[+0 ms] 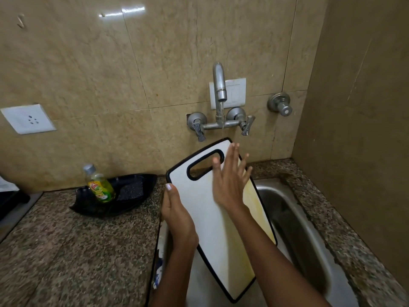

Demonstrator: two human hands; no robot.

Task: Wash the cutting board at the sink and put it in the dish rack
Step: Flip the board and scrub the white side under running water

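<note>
A white cutting board (212, 227) with a black rim and a handle slot stands tilted over the steel sink (294, 220). A yellow stain runs along its right side. My left hand (177, 216) grips the board's left edge, thumb on the front. My right hand (230, 180) lies flat on the board's face just below the handle slot, fingers spread. A thin stream of water falls from the tap (220, 85) onto the board's top edge. No dish rack is in view.
A black tray (132, 204) on the granite counter (77, 251) left of the sink holds a green dish-soap bottle (100, 187) and a dark scrub pad (130, 191). Two tap handles and a separate valve (281, 105) sit on the tiled wall. A side wall stands close on the right.
</note>
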